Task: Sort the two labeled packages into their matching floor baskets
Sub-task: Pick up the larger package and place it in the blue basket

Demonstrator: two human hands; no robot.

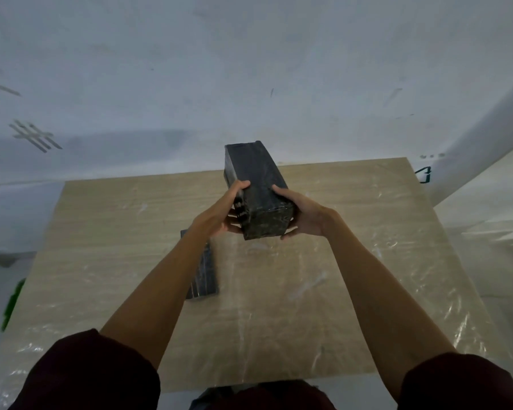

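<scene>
Above the far half of the table point(367, 291), your left hand point(219, 216) and right hand point(304, 218) clamp the black package point(261, 187) by its near sides — likely stiff, glossy and slippery, so support it underneath.

Light wood-grain table point(107, 232) covered with wrinkled clear plastic film point(397, 261), glare streaks across it. White wall point(249, 69) behind, with dark scuff marks point(34, 136) on the left. Small dark green mark point(424, 174) on the wall at right. Blurred green thing point(12, 303) at left edge, can't identify.
</scene>
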